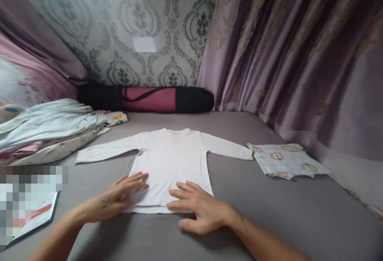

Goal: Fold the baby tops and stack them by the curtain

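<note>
— What sort of place is this?

— A home bedroom: a grey sheeted mattress runs up to a wall of grey-green damask wallpaper, with heavy mauve satin curtains along one side.

— Anything else homely?

— A heap of pale printed bedding lies beside a pink pillow, and a rolled maroon mat in a black carry bag rests against the wall.

We see a grey bed spread wide before us. In its middle lies a white long-sleeved shirt, flat, sleeves out to both sides. Just beside the right sleeve's end sits a folded patterned cloth. At far left rests a pile of bedding, and along the far edge a rolled mat in a black bag.
</note>
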{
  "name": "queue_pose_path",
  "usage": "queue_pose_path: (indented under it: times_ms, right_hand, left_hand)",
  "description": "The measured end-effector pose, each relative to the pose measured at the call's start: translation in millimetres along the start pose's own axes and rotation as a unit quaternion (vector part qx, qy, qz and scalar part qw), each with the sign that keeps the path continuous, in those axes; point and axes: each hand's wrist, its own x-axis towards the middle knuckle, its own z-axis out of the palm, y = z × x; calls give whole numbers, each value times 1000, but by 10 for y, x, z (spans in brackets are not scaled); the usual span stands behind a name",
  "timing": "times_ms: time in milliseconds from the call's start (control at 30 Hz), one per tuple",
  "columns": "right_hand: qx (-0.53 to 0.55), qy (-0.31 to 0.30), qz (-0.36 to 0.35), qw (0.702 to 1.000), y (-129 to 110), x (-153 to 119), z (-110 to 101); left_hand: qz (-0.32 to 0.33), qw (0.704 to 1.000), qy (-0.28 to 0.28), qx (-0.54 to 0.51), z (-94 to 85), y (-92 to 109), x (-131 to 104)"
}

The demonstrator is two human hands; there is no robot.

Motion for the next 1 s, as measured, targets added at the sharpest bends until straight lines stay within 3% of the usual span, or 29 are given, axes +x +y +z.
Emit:
queue_pose_path:
  times_ms: [133,233,300,433,533,700,1000]
  right_hand:
    - [41,-5,-7,999,59,44,-85]
    - [-39,79,65,994,85,123,-104]
    - [-121,115,107,980,117,175,-83]
    - [-156,98,134,974,222,212,14]
    - [-141,93,140,976,277,196,76]
    - [-140,97,143,975,264,175,73]
    - [-98,73,142,982,250,168,14]
  left_hand:
    - [16,997,70,33,29,187,189]
    - [34,988,148,34,200,448,487]
    - [46,985,155,55,360,614,696]
    - [40,985,120,119,635,754,933]
    - [41,984,100,139,702,701,919]
    - [55,981,107,153,655,492,729]
    - [-27,980,127,150,644,-146,73]
